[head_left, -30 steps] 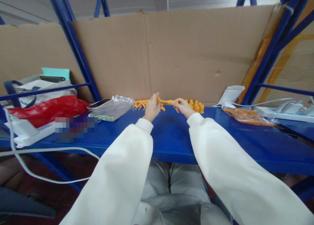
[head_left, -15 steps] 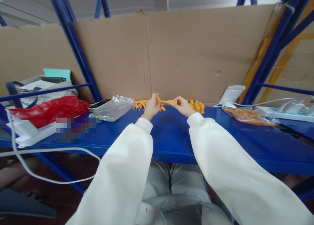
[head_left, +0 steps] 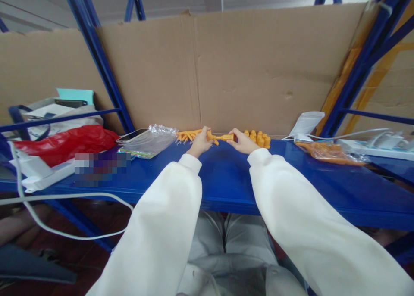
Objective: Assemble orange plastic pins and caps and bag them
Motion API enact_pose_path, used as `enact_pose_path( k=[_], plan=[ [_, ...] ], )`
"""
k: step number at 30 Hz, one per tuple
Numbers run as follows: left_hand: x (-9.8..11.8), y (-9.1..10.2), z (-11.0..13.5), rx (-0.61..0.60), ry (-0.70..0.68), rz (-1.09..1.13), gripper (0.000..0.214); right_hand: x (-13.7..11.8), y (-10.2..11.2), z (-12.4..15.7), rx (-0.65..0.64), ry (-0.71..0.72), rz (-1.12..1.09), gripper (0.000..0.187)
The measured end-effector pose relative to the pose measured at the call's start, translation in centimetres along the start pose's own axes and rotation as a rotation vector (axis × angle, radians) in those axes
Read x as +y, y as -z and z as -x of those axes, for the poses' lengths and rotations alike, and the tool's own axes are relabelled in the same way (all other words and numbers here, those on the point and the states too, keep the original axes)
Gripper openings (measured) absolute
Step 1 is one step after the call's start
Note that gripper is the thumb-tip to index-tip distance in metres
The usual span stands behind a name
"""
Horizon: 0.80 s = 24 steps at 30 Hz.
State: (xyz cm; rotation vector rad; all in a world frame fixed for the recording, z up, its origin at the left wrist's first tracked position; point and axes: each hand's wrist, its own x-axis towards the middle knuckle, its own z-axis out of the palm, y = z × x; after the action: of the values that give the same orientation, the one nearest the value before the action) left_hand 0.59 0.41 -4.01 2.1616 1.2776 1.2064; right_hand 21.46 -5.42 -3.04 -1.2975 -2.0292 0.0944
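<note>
My left hand is closed around the left end of a slim orange piece, which looks like plastic. The fingers of my right hand pinch its wider right end. The piece lies roughly level between both hands, just above the blue shelf. Left of my left hand is a cluster of thin orange pieces with small metal chains or rings hanging from them. Just right of my right hand stand several chunky orange pieces in rows. Fingers hide the ends of the held piece.
A cardboard sheet walls the back of the blue shelf. Clear plastic bags, a phone, a red bag and a white power strip lie left. A bagged orange bundle and another power strip are right.
The left end of the orange piece has dropped and turned, and my left fingers have lowered on it. My right hand stays nearly in place, its grip slightly shifted.
</note>
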Motion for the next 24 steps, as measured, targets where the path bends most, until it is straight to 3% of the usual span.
enact_pose_path(
  k=[9, 17, 24],
  plan=[
    [1.9, 0.4, 1.0, -0.140, 0.202, -0.163, 0.055, -0.4, -0.3, 0.2, -0.088, -0.052, 0.159, 0.017],
    [1.0, 0.5, 1.1, 0.037, -0.127, -0.316, 0.052, -0.6, -0.1, 0.4, -0.131, -0.097, 0.199, 0.023],
    [0.8, 0.2, 1.2, 0.065, -0.214, -0.325, 0.052, -1.6, -0.2, 0.5, -0.136, -0.129, 0.309, 0.026]
  ],
)
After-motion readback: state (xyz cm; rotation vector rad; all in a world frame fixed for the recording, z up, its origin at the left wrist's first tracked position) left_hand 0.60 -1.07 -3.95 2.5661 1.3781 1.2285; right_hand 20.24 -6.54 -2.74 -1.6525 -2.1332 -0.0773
